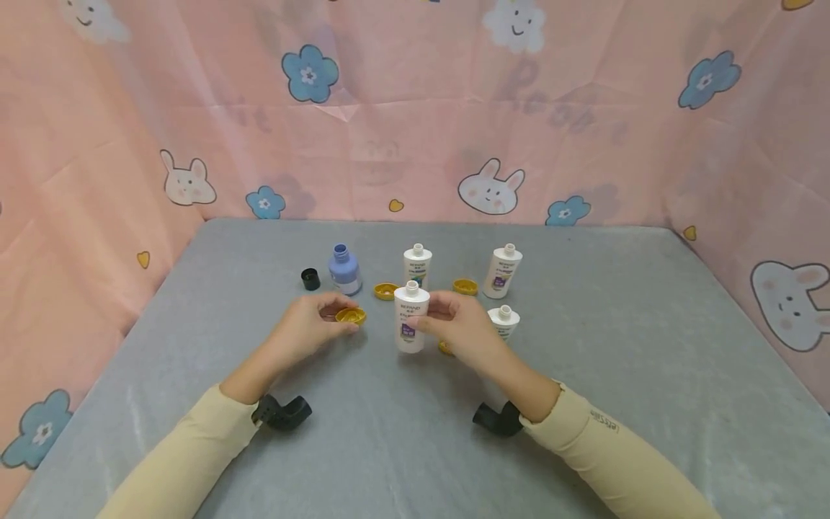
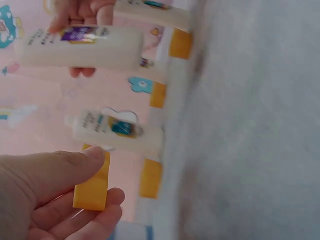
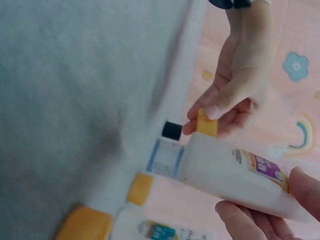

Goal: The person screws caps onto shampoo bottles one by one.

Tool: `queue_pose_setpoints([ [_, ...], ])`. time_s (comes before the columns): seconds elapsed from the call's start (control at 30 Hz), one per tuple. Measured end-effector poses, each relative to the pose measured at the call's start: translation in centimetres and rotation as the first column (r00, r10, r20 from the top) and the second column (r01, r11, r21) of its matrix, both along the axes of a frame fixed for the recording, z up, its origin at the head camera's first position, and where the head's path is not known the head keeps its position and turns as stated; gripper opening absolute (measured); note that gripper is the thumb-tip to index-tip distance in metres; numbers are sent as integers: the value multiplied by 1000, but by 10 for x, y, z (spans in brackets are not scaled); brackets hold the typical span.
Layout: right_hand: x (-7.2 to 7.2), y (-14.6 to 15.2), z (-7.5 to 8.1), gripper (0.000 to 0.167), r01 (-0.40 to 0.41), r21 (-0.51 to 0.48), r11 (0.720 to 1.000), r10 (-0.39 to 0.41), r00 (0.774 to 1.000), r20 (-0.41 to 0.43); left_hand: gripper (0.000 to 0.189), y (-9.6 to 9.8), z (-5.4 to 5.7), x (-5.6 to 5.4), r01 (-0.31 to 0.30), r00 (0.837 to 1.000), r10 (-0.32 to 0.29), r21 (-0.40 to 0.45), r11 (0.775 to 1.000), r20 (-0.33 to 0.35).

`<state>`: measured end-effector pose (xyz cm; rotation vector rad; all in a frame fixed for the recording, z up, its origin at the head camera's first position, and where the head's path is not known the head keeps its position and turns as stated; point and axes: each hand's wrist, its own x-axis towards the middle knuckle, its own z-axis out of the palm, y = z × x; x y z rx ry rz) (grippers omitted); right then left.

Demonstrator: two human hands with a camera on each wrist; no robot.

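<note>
My left hand [image 1: 311, 321] pinches a yellow bottle cap [image 1: 351, 316] between thumb and fingers, its hollow side facing up. In my right hand [image 1: 463, 326] is a white bottle [image 1: 411, 317] with a purple label, gripped upright by its side, its neck bare. The right wrist view shows that bottle [image 3: 235, 175] close up, with the left hand's cap [image 3: 207, 122] behind it. From the left wrist the cap [image 2: 92, 182] is seen edge-on between thumb and fingers. A gap separates cap and bottle in the head view.
Behind the hands stand a blue bottle [image 1: 344, 271], a black cap [image 1: 310, 279] and white bottles without caps [image 1: 503, 272]. Another white bottle [image 1: 504, 318] is partly hidden by the right hand. Yellow caps [image 1: 465, 287] lie among them on the grey cloth [image 1: 389, 447].
</note>
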<state>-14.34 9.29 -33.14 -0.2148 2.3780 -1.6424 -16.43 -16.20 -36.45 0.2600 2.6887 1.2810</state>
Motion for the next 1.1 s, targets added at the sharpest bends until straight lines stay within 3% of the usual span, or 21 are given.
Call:
queue_pose_setpoints([
  [0.17, 0, 7, 8, 33, -11, 40, 999, 12, 999, -48, 31, 11, 18, 1, 9, 1000, -7, 93, 996, -27],
  [0.43, 1, 16, 15, 37, -62, 75, 995, 72, 989, -132, 38, 22, 37, 2, 25, 1000, -26, 273, 962, -3],
  [0.73, 5, 20, 21, 40, -75, 78, 994, 86, 985, -149, 35, 30, 50, 6, 33, 999, -44, 361, 932, 23],
  [0.93, 4, 21, 22, 42, -83, 106, 991, 99, 983, -153, 35, 33, 54, 6, 43, 999, -50, 347, 937, 11],
  [1.1, 3, 21, 19, 41, -107, 108, 988, 126, 975, -184, 39, 34, 54, 6, 55, 997, -70, 372, 926, 28],
])
